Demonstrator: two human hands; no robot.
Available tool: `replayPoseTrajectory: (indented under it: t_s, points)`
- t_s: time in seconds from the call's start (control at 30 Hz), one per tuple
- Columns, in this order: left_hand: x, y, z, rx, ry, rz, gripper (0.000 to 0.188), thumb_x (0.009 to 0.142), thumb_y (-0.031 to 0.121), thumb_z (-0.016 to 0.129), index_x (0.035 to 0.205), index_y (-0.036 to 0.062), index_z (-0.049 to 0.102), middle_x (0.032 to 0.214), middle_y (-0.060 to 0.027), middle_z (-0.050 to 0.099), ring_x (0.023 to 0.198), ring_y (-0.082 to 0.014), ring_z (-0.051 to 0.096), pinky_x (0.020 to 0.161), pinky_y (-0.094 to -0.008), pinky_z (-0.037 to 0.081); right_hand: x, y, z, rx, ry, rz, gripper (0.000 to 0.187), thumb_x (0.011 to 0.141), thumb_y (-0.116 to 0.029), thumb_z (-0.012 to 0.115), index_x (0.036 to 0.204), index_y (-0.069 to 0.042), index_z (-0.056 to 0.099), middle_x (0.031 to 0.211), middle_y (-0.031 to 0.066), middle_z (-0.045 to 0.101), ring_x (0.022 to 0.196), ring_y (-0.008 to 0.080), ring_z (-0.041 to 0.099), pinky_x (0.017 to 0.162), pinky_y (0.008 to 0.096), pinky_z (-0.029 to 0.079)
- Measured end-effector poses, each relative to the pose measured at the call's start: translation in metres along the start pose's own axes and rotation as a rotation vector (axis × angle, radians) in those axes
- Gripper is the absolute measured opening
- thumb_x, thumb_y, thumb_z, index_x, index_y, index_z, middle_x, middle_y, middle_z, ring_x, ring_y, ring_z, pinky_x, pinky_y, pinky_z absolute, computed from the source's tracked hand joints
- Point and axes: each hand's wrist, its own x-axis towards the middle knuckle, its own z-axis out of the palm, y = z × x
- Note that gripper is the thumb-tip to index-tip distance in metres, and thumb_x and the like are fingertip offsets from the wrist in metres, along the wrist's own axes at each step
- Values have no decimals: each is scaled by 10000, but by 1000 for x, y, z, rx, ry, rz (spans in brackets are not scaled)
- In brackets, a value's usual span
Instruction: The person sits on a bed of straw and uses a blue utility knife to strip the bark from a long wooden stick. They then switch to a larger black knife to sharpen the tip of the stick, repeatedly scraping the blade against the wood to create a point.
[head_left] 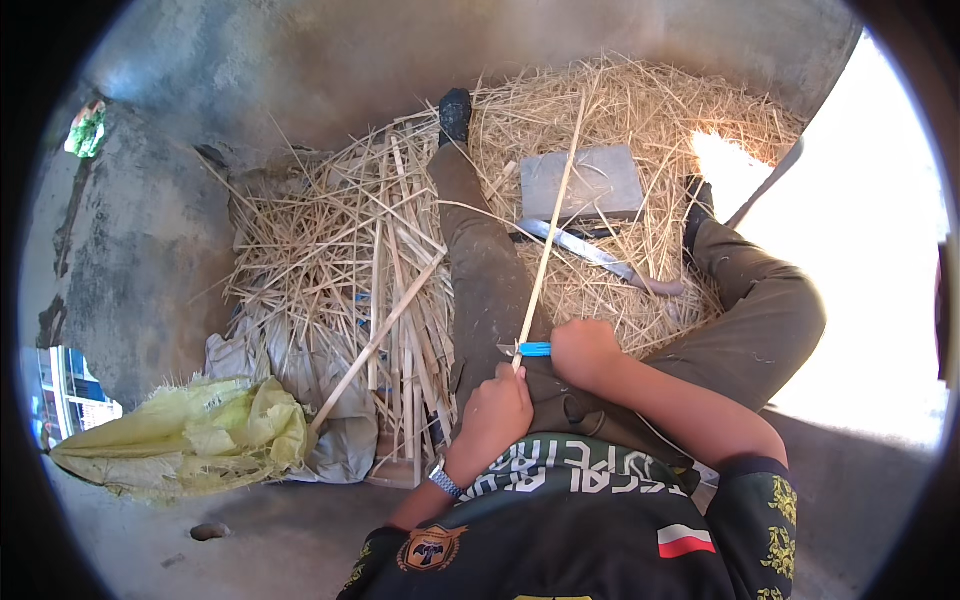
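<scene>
Sitting with both legs spread, the person had the left hand (pixel 500 402) low in the middle, its fingers curled closed around the near end of a long, thin, pale strip (pixel 541 278). The lower fingers were hidden, so I cannot tell how tight they were. The strip leaned up and away between the legs, maybe so its long end had room to stick out. Just above the left thumb, the blade of a small blue knife (pixel 535 349) crossed the strip. The hands were likely close together so that one could keep the strip steady and the other could guide the blade. To the right, the right hand (pixel 585 355) made a fist, with its fingers wrapped shut around the blue handle. As for other things, a torn yellow sack (pixel 200 430) lay at the far left, near a messy heap of pale sticks (pixel 300 260). Next came the left leg (pixel 485 265), close beside the strip, so there was little room that way. Between the legs, a gray block (pixel 610 180) and a big curved knife (pixel 595 252) sat on loose straw (pixel 740 130), right where the strip passed over, and could bump it. The bent right leg (pixel 760 290) closed off the right side.
</scene>
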Motion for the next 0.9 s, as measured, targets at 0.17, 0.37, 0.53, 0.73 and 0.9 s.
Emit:
replayPoseTrajectory:
  t_s: [0.17,0.37,0.53,0.73,0.9]
  points:
    - [3,4,-5,157,41,14,283,1016,247,465,879,1,495,633,-246,638,599,-433,663,530,-512,541,23,12,13,46,138,44,185,812,-173,601,809,-52,741,785,162,717,759,326,728,661,420,577]
    - [1,8,5,180,60,-16,278,1015,257,473,881,15,497,632,-226,647,598,-411,673,527,-489,550,34,23,24,-30,145,0,181,808,-165,596,782,-53,734,750,159,708,706,322,717,610,422,563]
    - [4,9,3,160,55,-49,293,1020,270,458,896,8,501,643,-245,639,612,-435,663,546,-509,541,45,31,28,-19,230,31,156,792,-148,612,765,-41,722,758,150,709,709,316,716,618,426,562]
    - [0,9,3,77,27,-25,273,1015,258,469,913,7,495,631,-258,630,605,-449,658,548,-531,537,71,57,15,118,203,378,189,825,-143,601,888,-13,724,882,187,721,824,339,726,725,435,577]
    - [-1,5,1,49,23,-4,239,1002,225,487,884,18,503,618,-230,638,595,-422,671,529,-491,550,77,85,-12,120,142,453,226,830,-136,599,968,-9,726,953,226,712,899,354,718,767,432,574]
